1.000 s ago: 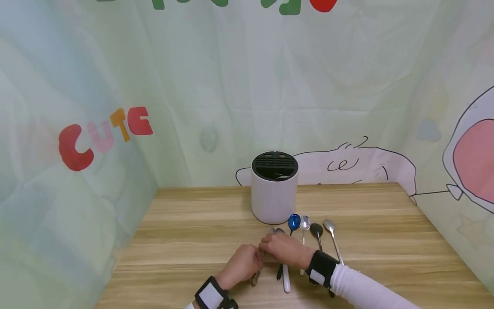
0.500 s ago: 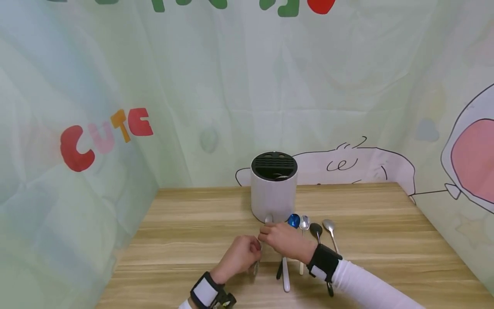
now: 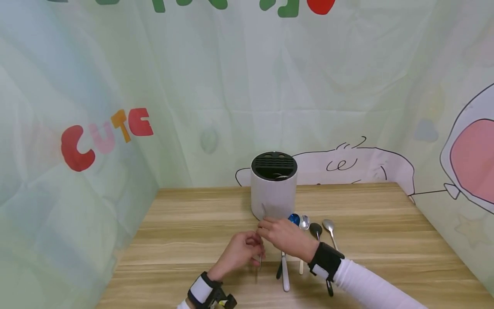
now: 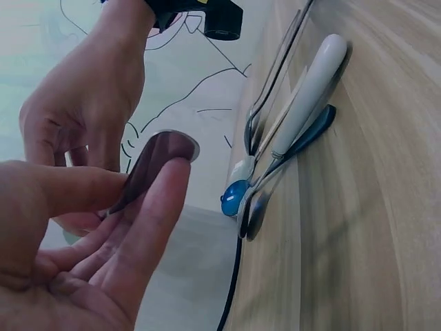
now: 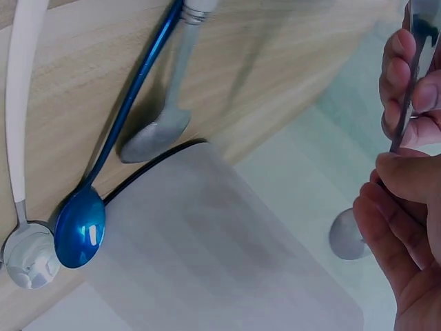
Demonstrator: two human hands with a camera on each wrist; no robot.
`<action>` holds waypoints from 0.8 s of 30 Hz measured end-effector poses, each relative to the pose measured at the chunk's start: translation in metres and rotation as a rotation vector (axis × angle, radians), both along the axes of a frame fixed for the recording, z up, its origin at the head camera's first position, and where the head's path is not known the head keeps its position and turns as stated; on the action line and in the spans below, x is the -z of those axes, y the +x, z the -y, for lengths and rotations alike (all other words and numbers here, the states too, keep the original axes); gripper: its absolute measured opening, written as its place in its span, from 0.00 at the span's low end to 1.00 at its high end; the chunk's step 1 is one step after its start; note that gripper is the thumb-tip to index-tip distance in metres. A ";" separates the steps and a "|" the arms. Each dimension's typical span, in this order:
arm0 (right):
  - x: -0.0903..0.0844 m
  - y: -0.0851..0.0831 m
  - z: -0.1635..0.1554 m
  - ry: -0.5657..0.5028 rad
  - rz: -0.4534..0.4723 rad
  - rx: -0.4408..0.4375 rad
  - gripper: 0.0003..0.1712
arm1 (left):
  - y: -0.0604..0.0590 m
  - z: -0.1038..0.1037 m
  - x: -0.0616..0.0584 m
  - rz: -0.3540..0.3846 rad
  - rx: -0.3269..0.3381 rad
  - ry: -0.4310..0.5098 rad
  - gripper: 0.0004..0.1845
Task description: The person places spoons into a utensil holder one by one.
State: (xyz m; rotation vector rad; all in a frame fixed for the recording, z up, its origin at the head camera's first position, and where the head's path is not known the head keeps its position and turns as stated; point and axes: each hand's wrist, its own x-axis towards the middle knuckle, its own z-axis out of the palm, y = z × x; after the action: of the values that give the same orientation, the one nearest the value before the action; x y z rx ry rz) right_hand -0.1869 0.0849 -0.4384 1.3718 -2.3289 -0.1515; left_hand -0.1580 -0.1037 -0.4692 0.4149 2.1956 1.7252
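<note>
Spoon (image 3: pixel 262 234) lifted off table (image 3: pixel 185 240) just in front of white holder (image 3: pixel 273 195) | left hand (image 3: pixel 239 253) pinching handle end, right hand (image 3: pixel 283 236) pinching shaft nearer bowl | likely light, stiff, slick metal; best gripped mid-handle | other spoons (image 3: pixel 305 231) lying right of holder.

Both hands' fingertips (image 5: pixel 413 179) on a raised steel spoon (image 5: pixel 406 110); beside it, blue spoon (image 5: pixel 80 233) against white holder (image 5: pixel 207 255).

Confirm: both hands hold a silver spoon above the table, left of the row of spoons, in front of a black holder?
Not quite: the holder is white with a black top, per the head view. Otherwise right: the left hand and right hand hold the silver spoon left of the row of spoons.
</note>
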 end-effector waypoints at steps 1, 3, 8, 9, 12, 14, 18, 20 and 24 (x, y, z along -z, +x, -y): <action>-0.001 0.000 0.000 -0.018 0.000 -0.004 0.16 | 0.000 0.000 -0.001 0.014 -0.003 0.020 0.11; -0.002 -0.001 -0.001 -0.048 -0.007 -0.011 0.16 | 0.001 0.000 -0.003 0.026 -0.008 0.053 0.12; -0.003 -0.002 -0.001 -0.115 -0.056 -0.029 0.16 | 0.001 -0.001 -0.007 0.018 -0.028 0.082 0.11; -0.003 -0.003 -0.001 -0.126 -0.068 -0.032 0.16 | 0.001 -0.001 -0.007 0.016 -0.033 0.090 0.11; -0.006 -0.002 -0.002 -0.175 -0.079 -0.038 0.16 | 0.000 -0.003 -0.010 -0.005 -0.056 0.111 0.11; -0.011 -0.001 -0.003 -0.207 -0.082 -0.038 0.15 | -0.001 -0.005 -0.012 -0.033 -0.073 0.120 0.12; -0.021 0.003 -0.005 -0.264 -0.108 -0.030 0.16 | -0.001 -0.008 -0.017 -0.126 -0.119 0.111 0.10; -0.027 0.004 -0.007 -0.324 -0.116 -0.018 0.16 | -0.002 -0.010 -0.020 -0.182 -0.148 0.104 0.10; -0.035 0.004 -0.010 -0.557 -0.047 0.012 0.15 | -0.002 -0.016 -0.028 -0.284 -0.208 0.088 0.08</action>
State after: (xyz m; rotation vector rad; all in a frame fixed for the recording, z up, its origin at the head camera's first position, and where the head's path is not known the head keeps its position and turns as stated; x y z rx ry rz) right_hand -0.1827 0.0945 -0.4032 1.0566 -2.1128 0.4266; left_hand -0.1600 -0.0876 -0.4410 0.4943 2.4401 1.9844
